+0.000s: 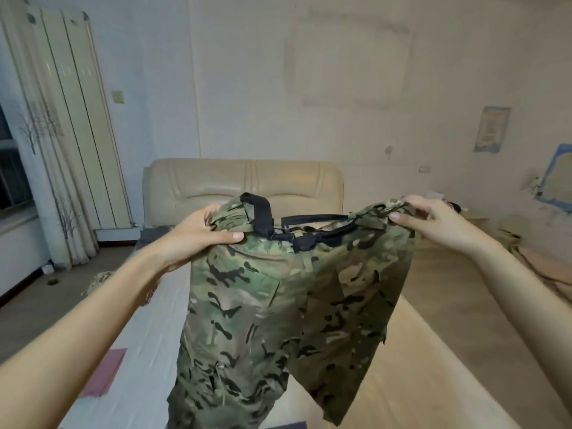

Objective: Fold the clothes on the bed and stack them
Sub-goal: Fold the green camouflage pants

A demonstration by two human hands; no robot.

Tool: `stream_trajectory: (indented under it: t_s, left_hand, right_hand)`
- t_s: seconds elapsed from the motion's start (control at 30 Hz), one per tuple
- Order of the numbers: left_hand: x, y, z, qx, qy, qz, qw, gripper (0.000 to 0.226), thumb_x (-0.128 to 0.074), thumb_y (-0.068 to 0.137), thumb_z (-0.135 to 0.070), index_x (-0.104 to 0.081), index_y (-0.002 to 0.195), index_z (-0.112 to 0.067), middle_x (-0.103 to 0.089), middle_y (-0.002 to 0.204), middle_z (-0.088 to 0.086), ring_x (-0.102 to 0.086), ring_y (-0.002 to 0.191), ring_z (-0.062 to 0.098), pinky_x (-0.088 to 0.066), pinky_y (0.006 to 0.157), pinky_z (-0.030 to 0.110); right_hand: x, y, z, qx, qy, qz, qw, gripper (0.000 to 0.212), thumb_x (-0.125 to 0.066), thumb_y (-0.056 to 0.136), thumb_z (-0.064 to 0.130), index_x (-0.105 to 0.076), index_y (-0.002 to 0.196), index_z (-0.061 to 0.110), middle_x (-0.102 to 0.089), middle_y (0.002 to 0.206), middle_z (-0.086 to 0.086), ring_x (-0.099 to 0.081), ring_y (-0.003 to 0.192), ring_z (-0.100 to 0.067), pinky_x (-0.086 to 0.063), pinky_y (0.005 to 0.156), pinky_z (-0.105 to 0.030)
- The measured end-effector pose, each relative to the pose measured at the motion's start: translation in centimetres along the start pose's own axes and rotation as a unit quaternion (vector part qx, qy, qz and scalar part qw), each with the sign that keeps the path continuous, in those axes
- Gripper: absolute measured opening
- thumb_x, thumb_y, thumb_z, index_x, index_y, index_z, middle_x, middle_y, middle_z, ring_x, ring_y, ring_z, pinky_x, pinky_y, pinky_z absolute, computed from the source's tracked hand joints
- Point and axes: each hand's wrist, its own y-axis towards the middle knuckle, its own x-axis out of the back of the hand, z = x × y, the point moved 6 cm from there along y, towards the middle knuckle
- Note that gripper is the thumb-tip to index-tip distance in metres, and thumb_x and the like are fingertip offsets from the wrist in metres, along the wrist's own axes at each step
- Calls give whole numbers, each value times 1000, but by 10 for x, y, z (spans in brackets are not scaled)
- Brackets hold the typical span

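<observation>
A pair of camouflage trousers (253, 308) with a black belt (309, 235) at the waist hangs in the air above the bed (145, 360). My left hand (198, 233) grips the waistband at its left end, thumb on the front. At the right end of the waistband, my right hand (430, 218) pinches the cloth. The legs drop down out of the bottom of the view. Another camouflage garment (99, 281) lies at the bed's left edge, mostly hidden by my left forearm.
The bed has a pale sheet and a beige padded headboard (241, 184). A pink cloth (103, 373) lies on the sheet at the left. A curtain (62, 134) and radiator stand at the left wall. Cardboard and clutter (507, 233) sit on the floor at the right.
</observation>
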Motion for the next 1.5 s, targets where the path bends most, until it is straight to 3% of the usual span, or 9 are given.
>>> stream_trajectory:
  t_s: [0.23,0.37,0.5,0.77,1.03,1.17,1.33,1.43,1.5]
  left_hand:
    - [-7,-5,-13,95,6,158,983,84,-94,35,-44,-64,108,-16,-72,108,9,-70,95,24,-57,72,27]
    - [2,-6,-15,64,-20,104,992,79,-94,32,-46,-67,98,-12,-74,98,11,-72,85,23,-57,65,26]
    - [9,-5,-18,57,-42,102,992,69,-96,33,-41,-71,93,-17,-73,98,11,-72,85,23,-58,66,28]
    - [-9,-16,-6,104,12,240,965,77,-92,49,-35,-61,114,-7,-68,113,19,-67,101,32,-57,79,34]
    - [-37,-18,-18,29,181,290,939,22,-74,75,3,-70,82,-18,-69,91,5,-65,87,20,-50,78,24]
    - [-82,-13,-37,-89,273,263,921,32,-72,75,6,-68,72,-25,-57,105,-5,-52,103,13,-38,92,20]
    - [-86,-11,-25,-134,207,118,962,38,-64,78,11,-68,87,-26,-54,129,-11,-47,123,-1,-37,101,17]
    - [-60,-15,14,-33,-37,3,999,30,-56,91,-19,-58,120,-27,-61,128,-9,-54,121,7,-44,99,30]
    - [-48,-26,55,63,-269,-7,961,54,-49,84,-50,-49,133,-27,-54,138,3,-57,121,18,-45,97,41]
  right_hand:
    - [9,7,-3,1,80,-55,995,19,-62,83,38,-72,95,28,-74,89,12,-68,86,-4,-51,77,-22]
    - [18,0,17,29,87,-25,995,12,-62,81,35,-69,91,34,-71,78,22,-63,72,10,-44,64,-3]
    - [16,-4,23,23,130,54,990,13,-61,80,29,-67,90,23,-72,86,13,-64,81,4,-46,72,-7]
    - [-27,-32,9,-76,404,277,869,42,-38,90,-11,-69,109,10,-69,110,-11,-66,101,-23,-55,85,-32]
    - [-90,-49,61,36,351,435,829,14,-60,89,20,-68,101,21,-68,99,3,-63,95,-11,-50,87,-25]
    - [-140,-31,74,66,177,391,901,25,-52,94,9,-64,103,28,-51,136,-1,-44,129,-12,-39,105,-27]
    - [-171,-28,53,14,287,254,923,21,-46,94,2,-63,103,9,-60,110,-18,-56,108,-31,-42,100,-46]
    - [-167,-21,33,-57,379,138,913,23,-46,94,6,-62,110,8,-64,113,-17,-60,108,-32,-46,96,-43]
    - [-163,-15,26,-65,367,74,925,22,-48,95,10,-63,111,13,-68,113,-10,-63,107,-24,-52,91,-34]
